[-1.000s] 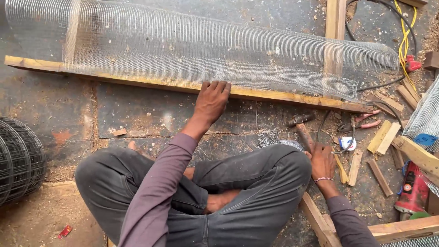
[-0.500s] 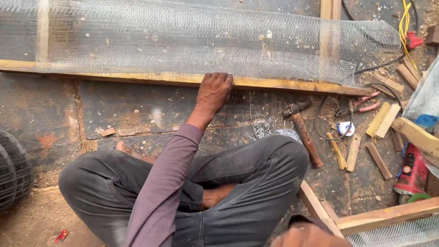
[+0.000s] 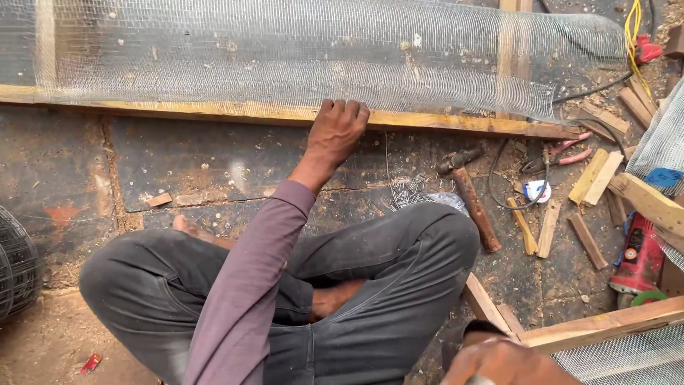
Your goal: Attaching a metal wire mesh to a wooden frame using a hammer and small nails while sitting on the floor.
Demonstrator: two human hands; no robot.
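Wooden batten [image 3: 442,122] lies across the floor under the edge of the wire mesh [image 3: 299,53]; your left hand [image 3: 339,130] presses on it, fingers close together. Hammer [image 3: 470,196], nails [image 3: 407,191], pliers [image 3: 563,153] and wood offcuts [image 3: 595,175] lie to its right. Your right hand [image 3: 509,362] is cut off by the lower frame edge; grip cannot be told.

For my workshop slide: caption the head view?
Left hand presses fine wire mesh onto long wooden batten; rusty hammer nearby.
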